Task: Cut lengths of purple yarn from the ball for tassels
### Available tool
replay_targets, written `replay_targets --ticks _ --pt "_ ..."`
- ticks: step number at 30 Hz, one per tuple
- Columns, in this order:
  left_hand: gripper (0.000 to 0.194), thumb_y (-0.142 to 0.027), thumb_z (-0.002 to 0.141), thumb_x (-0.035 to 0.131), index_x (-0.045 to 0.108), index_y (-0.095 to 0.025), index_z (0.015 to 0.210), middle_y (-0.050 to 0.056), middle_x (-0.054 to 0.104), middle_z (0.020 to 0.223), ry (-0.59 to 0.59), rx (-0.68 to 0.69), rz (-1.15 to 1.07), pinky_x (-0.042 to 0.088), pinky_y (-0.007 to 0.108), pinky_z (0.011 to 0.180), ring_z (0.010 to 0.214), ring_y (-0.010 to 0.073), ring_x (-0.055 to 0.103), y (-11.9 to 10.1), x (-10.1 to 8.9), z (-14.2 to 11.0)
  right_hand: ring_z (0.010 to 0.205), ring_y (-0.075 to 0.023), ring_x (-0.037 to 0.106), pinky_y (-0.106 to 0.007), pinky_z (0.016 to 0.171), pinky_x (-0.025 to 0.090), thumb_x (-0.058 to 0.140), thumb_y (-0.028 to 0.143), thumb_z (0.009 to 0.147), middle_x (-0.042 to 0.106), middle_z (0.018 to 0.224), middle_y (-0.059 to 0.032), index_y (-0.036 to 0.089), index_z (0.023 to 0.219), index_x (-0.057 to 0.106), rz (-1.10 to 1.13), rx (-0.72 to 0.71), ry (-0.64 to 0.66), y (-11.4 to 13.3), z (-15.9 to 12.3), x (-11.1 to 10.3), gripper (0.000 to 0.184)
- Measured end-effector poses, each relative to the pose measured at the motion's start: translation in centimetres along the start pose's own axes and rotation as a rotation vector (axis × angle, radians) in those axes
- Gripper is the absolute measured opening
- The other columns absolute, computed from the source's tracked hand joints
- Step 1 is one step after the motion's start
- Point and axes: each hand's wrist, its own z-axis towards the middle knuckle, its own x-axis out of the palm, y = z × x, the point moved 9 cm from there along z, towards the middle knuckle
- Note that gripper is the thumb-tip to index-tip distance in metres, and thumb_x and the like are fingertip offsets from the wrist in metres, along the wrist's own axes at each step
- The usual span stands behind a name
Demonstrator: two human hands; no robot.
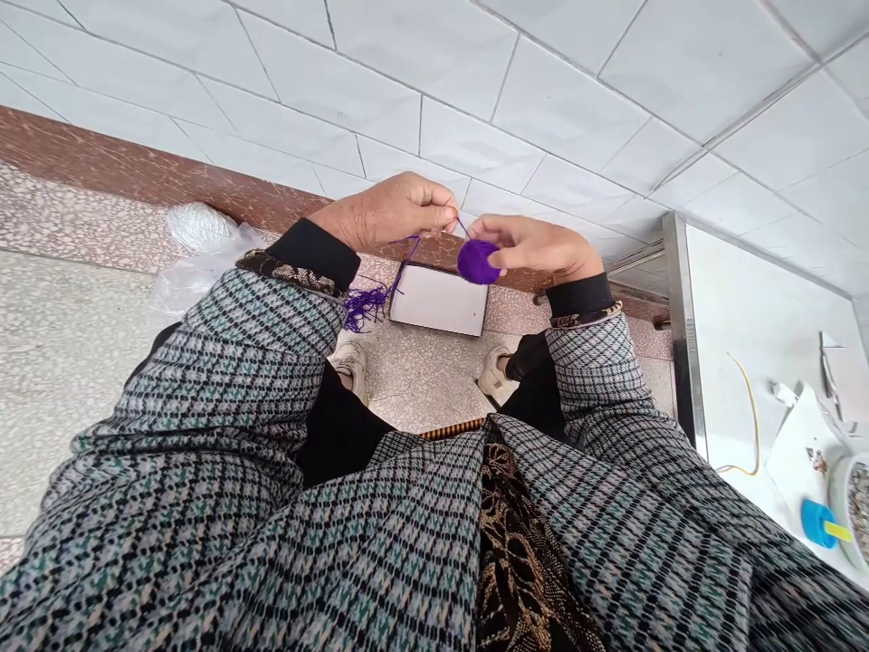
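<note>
By the white tiles (407,91), the left hand (400,213) pinches a purple thread (463,226) and the right hand (536,249) grips the yarn ball (477,262) just beside it, hands close but apart, so the thread stays short and tight, with loose yarn (365,308) hanging below.

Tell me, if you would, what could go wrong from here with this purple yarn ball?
The purple yarn ball is held only in the fingers of the right hand, so it might slip, drop to the tiled floor, roll and unwind. The loose purple strands hanging below the left hand lie close to the patterned left cuff, so they could snag there and tangle.
</note>
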Motion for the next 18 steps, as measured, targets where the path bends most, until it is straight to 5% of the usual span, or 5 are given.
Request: replay_targets --ticks 2,5,10,14,18 --pt "0.028 -0.024 0.104 0.076 0.07 -0.016 0.077 0.001 0.063 0.069 0.013 -0.005 -0.055 0.045 0.026 0.071 0.066 0.0122 0.054 0.6 0.0 0.2 0.095 -0.019 0.067 -0.03 0.083 0.057 0.091 0.049 0.079 0.073 0.116 -0.0062 0.019 0.126 0.067 0.182 -0.158 -0.017 0.9 -0.4 -0.5 0.061" --pt "0.035 -0.033 0.103 0.084 0.072 -0.017 0.075 0.004 0.067 0.069 0.064 0.02 -0.151 0.053 0.027 0.073 0.067 0.014 0.06 0.6 0.9 0.5 0.095 -0.0203 0.064 -0.032 0.08 0.058 0.092 0.068 0.079 0.07 0.122 -0.0077 0.023 0.133 0.064 0.412 -0.363 -0.301 2.3 -1.0 -3.1 0.076" --pt "0.039 -0.046 0.102 0.091 0.076 -0.019 0.079 0.004 0.063 0.065 0.081 -0.017 -0.28 0.064 0.034 0.076 0.063 0.0176 0.066 0.6 2.5 0.3 0.106 -0.0277 0.061 -0.038 0.084 0.064 0.093 0.048 0.074 0.072 0.117 -0.0047 0.034 0.11 0.063 0.582 -0.361 -0.741 2.1 -0.7 -4.4 0.049" --pt "0.027 -0.039 0.104 0.086 0.081 -0.018 0.089 0.002 0.06 0.065 0.028 -0.029 -0.363 0.065 0.036 0.078 0.059 0.0158 0.063 0.8 2.7 0.2 0.089 -0.0226 0.054 -0.037 0.083 0.059 0.091 0.05 0.074 0.07 0.102 -0.0014 0.031 0.109 0.063 0.792 -0.385 -0.766 1.6 -0.5 -4.6 0.048" --pt "0.018 -0.034 0.106 0.078 0.078 -0.018 0.097 -0.002 0.057 0.065 -0.077 -0.054 -0.466 0.067 0.033 0.079 0.054 0.0106 0.055 2.0 1.9 -0.1 0.099 -0.0234 0.05 -0.036 0.093 0.053 0.085 0.048 0.068 0.07 0.102 -0.0008 0.034 0.104 0.056 0.86 -0.446 -0.897 1.1 -3.5 -7.8 0.048"
